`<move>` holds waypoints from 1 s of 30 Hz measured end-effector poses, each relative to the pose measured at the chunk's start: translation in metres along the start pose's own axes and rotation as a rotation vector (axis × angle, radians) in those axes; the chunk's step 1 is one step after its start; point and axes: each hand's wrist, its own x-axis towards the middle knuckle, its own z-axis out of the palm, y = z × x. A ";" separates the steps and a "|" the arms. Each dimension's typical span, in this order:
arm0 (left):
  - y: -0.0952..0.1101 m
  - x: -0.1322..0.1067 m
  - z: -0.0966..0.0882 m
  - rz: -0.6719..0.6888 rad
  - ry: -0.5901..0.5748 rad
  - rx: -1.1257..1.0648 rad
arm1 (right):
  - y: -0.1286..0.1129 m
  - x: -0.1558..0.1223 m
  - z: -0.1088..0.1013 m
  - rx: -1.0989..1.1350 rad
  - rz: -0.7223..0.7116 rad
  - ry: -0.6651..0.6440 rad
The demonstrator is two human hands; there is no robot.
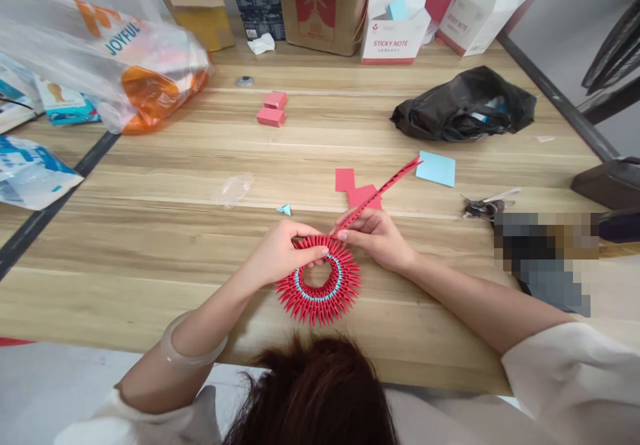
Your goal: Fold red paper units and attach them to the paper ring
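Observation:
A round ring of folded red paper pieces (319, 310), with a light blue row inside its spiky rim, is tilted up near the table's front edge. My left hand (285, 251) grips its upper left side, thumb over the inner rim. A long thin strip of stacked red paper pieces (385, 189) slants up to the right from the ring's top. My right hand (376, 237) pinches this strip near its lower end, by the ring. Whether strip and ring are joined there, the fingers hide. Beyond the right hand lie red paper squares (345, 179).
A small blue folded piece (285, 209) and a clear plastic scrap (235, 190) lie left of centre. Blue sticky notes (436, 169), a black plastic bag (465, 106) and keys (483, 206) are to the right. Red pads (271, 117) and sticky note boxes (393, 41) stand farther back.

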 end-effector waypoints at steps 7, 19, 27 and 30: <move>0.001 0.000 -0.001 -0.024 -0.058 -0.066 | -0.002 0.001 -0.001 -0.020 0.061 -0.029; 0.005 -0.001 -0.001 -0.070 -0.062 -0.090 | -0.005 0.000 -0.001 -0.022 0.085 -0.038; 0.004 0.000 -0.001 -0.058 -0.065 -0.072 | -0.003 0.000 0.001 -0.071 0.038 -0.037; 0.002 0.000 -0.001 -0.052 -0.060 -0.070 | -0.003 0.000 0.001 -0.085 0.026 -0.047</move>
